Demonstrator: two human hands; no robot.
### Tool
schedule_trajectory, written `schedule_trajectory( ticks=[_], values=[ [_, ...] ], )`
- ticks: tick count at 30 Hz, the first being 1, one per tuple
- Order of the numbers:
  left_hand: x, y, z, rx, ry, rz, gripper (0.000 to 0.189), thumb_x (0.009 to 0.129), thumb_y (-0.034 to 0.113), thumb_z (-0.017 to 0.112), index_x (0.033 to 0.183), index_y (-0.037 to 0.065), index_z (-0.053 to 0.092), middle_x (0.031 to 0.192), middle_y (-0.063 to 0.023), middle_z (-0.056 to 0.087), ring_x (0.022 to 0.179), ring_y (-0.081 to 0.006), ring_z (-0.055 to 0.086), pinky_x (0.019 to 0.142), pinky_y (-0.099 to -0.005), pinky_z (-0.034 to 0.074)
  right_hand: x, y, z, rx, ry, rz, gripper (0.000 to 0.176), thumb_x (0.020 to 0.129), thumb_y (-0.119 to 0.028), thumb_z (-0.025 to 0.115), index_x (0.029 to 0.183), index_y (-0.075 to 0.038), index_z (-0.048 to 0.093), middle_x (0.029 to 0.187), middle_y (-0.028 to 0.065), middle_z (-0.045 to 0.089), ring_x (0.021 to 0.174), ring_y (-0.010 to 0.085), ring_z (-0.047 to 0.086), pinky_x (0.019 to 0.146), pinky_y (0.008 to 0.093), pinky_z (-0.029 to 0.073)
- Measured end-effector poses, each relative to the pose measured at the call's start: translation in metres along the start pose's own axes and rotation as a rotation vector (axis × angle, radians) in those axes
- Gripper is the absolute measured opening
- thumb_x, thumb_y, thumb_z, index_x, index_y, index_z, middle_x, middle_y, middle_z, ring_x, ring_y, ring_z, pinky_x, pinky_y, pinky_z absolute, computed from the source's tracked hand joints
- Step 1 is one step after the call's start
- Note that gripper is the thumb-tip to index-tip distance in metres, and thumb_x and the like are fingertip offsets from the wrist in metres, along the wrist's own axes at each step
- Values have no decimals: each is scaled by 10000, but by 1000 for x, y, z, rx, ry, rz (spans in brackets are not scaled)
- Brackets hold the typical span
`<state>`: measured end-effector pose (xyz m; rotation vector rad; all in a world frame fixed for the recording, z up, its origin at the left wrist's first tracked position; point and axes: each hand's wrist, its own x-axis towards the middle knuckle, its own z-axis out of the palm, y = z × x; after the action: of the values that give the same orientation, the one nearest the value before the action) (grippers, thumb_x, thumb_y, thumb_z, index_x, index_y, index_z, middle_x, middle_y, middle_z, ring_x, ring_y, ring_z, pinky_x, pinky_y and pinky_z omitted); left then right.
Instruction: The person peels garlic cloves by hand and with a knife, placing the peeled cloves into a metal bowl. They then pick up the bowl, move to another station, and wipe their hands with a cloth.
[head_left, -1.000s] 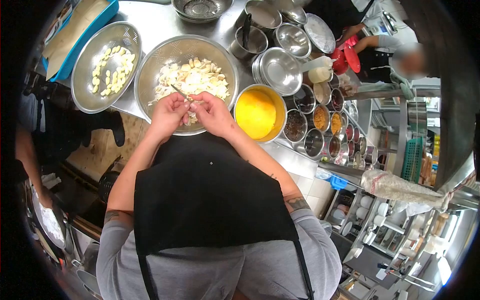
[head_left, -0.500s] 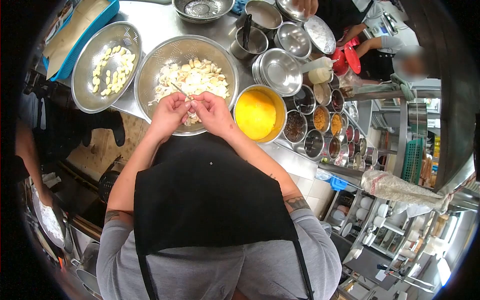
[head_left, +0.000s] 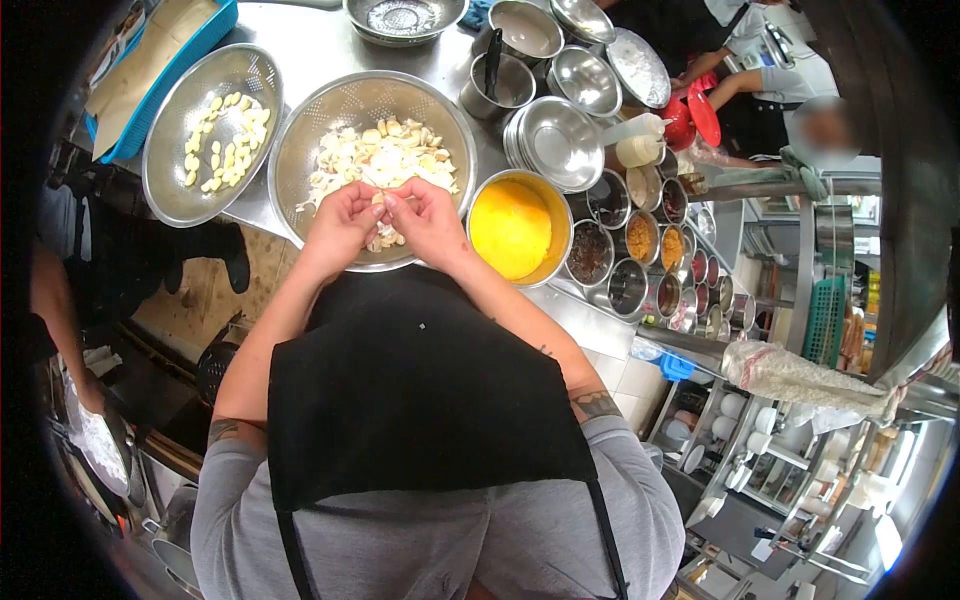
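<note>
A wide perforated colander [head_left: 291, 120] full of garlic cloves [head_left: 385, 150] stands in front of me, many of them in their skins. Over its near side my left hand [head_left: 345, 222] pinches a pale garlic clove [head_left: 378, 199] with closed fingers. My right hand [head_left: 425, 220] meets it from the other side, its thumb and fingertips closed against the clove. A small thin knife is in that hand, though its blade hardly shows now. To the left, a second colander [head_left: 165, 150] holds peeled cloves [head_left: 232, 158].
A pot of yellow liquid [head_left: 512, 230] stands close by my right forearm. Stacked steel bowls [head_left: 560, 145] and several ingredient tins [head_left: 590, 252] lie farther right. A blue basket [head_left: 125, 145] is at far left. Other people's arms [head_left: 735, 90] show top right and left.
The knife blade, which stuck out up and left from between my fingers, has turned and is barely visible. The clove shows more. A co-worker's hand has left the bowls at the top.
</note>
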<state>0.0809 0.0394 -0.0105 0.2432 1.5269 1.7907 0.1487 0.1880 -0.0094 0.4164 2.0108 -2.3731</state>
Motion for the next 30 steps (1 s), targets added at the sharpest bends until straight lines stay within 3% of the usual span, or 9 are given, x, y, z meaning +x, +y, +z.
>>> schedule_trajectory(
  ticks=[3, 6, 9, 12, 15, 21, 27, 30],
  values=[
    [-2, 10, -4, -81, -46, -80, 127, 939, 48, 569, 1061, 21, 543, 785, -31, 628, 561, -49, 484, 487, -187, 346, -1, -1, 0, 125, 6, 16, 72, 948, -91, 588, 920, -25, 577, 726, 38, 626, 631, 63, 569, 556, 200, 454],
    [-1, 17, -10, 68, -36, -141, 138, 936, 67, 585, 1063, 18, 560, 832, -51, 648, 572, -57, 523, 481, -186, 356, -4, -12, -11, 99, -30, 146, 122, 964, -157, 583, 904, -51, 579, 667, 22, 595, 543, 52, 502, 478, 195, 376],
    [3, 11, -16, 19, 43, -142, 180, 938, 83, 590, 1105, 14, 584, 883, -65, 658, 645, -71, 585, 528, -187, 425, -7, -19, -8, 127, -7, 156, 143, 974, -184, 568, 902, -62, 581, 634, 11, 580, 496, 48, 459, 444, 191, 327],
    [-1, 20, -11, -264, 78, -200, 217, 938, 79, 590, 1144, 12, 595, 936, -63, 658, 749, -94, 626, 627, -203, 490, -8, -21, -7, 147, -28, 139, 144, 977, -189, 565, 910, -62, 586, 636, 7, 579, 501, 48, 464, 445, 187, 325],
    [-5, 24, -16, -437, -98, -215, 267, 935, 74, 593, 1196, 18, 582, 984, -55, 654, 842, -120, 642, 718, -218, 515, -5, -16, -7, 171, -142, 121, 146, 981, -200, 559, 936, -64, 585, 640, 8, 582, 503, 46, 465, 443, 183, 321],
    [-3, 13, -22, -387, -121, -160, 236, 921, 68, 612, 1150, 39, 562, 1007, -38, 644, 854, -101, 620, 701, -219, 504, -7, -21, -7, 267, -206, 131, 143, 983, -216, 557, 980, -75, 579, 649, 14, 591, 513, 44, 480, 447, 182, 330],
    [-3, 12, -28, -246, -172, -142, 243, 872, 22, 649, 1096, 67, 564, 965, -16, 634, 793, -65, 573, 647, -200, 442, -3, -16, -7, 135, -38, 79, 138, 1004, -212, 506, 1022, -86, 558, 669, 53, 609, 451, 58, 400, 424, 200, 301],
    [-8, 12, -30, -313, -239, -134, 265, 858, 0, 653, 1099, 83, 577, 970, -19, 643, 756, -58, 531, 614, -193, 382, 0, -24, -8, 86, 105, 114, 196, 1007, -232, 495, 1038, -57, 577, 679, 65, 632, 450, 57, 424, 414, 205, 323]
  ],
)
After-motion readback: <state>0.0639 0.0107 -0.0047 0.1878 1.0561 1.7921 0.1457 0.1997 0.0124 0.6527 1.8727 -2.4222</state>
